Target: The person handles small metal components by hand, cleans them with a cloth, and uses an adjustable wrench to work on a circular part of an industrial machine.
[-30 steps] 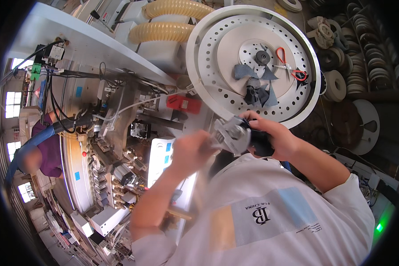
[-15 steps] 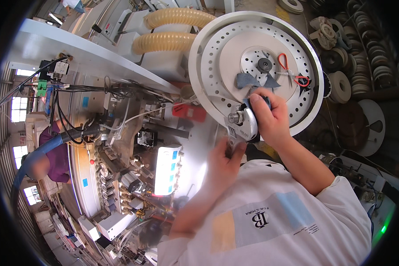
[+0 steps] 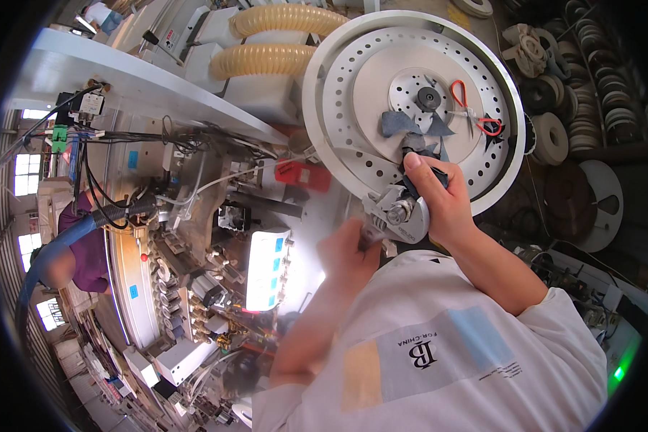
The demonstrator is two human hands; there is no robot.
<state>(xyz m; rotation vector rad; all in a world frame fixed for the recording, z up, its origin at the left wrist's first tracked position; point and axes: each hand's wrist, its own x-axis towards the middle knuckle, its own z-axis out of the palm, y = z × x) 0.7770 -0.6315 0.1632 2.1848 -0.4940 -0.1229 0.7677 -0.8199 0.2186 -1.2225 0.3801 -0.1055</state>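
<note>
My right hand (image 3: 439,191) is closed round the dark handle of a metal tool (image 3: 402,216) with a rounded silver head and a round metal fitting. At the tool's lower left end is my left hand (image 3: 349,252), blurred, its fingers curled in; what they hold I cannot make out. Dark grey cloth pieces (image 3: 399,124) lie just beyond my right hand, on a round perforated metal wheel (image 3: 338,86) with a wide pale rim. Scissors with red handles (image 3: 459,92) rest on the wheel's right side, partly over a black scrap (image 3: 494,129).
Ribbed yellowish hoses (image 3: 266,61) run at the upper left. A red box (image 3: 302,175) and a white panel with blue labels (image 3: 266,270) stand left of my hands. Stacked discs (image 3: 615,108) fill the right side. A person in purple (image 3: 86,252) is at far left.
The tool has turned in my right hand, so its fitting now lies nearer that hand. My left hand has shifted slightly left and down. The scissors and cloth stay on the wheel.
</note>
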